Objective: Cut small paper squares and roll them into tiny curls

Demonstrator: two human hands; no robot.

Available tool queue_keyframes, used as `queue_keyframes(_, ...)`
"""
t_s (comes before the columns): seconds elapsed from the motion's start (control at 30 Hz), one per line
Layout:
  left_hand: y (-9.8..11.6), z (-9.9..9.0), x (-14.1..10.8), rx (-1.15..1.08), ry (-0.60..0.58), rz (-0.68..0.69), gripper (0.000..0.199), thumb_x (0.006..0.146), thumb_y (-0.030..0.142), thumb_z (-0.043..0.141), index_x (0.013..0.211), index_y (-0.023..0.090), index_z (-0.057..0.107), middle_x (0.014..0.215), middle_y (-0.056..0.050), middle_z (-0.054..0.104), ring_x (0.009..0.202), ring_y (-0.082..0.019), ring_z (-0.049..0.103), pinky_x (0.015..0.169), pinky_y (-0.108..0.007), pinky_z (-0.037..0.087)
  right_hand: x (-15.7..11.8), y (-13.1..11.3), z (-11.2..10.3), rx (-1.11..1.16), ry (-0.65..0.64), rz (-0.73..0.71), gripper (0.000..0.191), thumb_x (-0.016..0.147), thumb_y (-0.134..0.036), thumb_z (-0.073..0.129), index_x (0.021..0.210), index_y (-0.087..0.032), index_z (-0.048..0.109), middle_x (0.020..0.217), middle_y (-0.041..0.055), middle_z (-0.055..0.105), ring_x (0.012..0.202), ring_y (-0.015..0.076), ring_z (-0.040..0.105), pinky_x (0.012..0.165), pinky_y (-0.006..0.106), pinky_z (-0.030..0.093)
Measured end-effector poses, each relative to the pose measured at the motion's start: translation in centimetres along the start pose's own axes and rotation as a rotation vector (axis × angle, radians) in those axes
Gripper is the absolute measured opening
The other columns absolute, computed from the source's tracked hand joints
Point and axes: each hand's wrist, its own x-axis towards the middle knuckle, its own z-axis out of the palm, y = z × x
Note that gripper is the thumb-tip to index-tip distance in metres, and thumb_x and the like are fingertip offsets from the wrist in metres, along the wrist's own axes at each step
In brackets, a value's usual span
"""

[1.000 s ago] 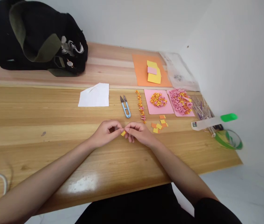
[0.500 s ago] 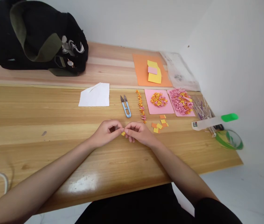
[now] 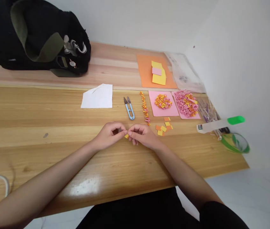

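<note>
A small yellow piece of paper (image 3: 126, 136) is pinched between my two hands, low at the middle of the wooden table. My left hand (image 3: 110, 135) holds it from the left with thumb and fingers together, and my right hand (image 3: 141, 135) grips it from the right. The fingertips nearly touch. Right of my right hand lie several small orange and yellow paper pieces (image 3: 163, 128). Beyond the hands are blue-handled thread snips (image 3: 129, 109) and a row of twisted orange, yellow and pink bits (image 3: 145, 108).
Pink sheets carry two piles of twisted bits (image 3: 163, 101) (image 3: 186, 104). White paper (image 3: 98, 97), an orange sheet (image 3: 144, 76), a black bag (image 3: 41, 38) and a plastic bag (image 3: 185, 71) lie farther back. At right are a glue bottle (image 3: 212, 126) and green tape (image 3: 235, 143).
</note>
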Motion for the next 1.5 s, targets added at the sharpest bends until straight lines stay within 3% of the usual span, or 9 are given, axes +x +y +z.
queue_keyframes(0.83,-0.1,-0.11,-0.08,0.031,-0.002,-0.009,0.025,0.082,0.032,0.053,0.066,0.015,0.062,0.061,-0.001,0.06,0.059,-0.013,0.051,0.058,-0.024,0.039,0.03,-0.01,-0.03,0.07,0.038,0.027,0.031,0.075,-0.045,0.069,0.069,-0.017,0.058,0.059,-0.0025,0.062,0.042,0.0058,0.051,0.041,0.019,0.037)
queue_keyframes(1.5,-0.02,-0.16,-0.11,0.032,0.003,-0.02,0.024,0.081,0.032,0.055,0.066,0.016,0.062,0.063,-0.001,0.062,0.061,-0.013,0.053,0.059,-0.024,0.04,0.1,0.02,0.1,0.059,0.057,0.054,0.023,0.073,-0.037,0.069,0.069,-0.018,0.057,0.057,-0.0035,0.062,0.041,0.0059,0.05,0.04,0.019,0.037)
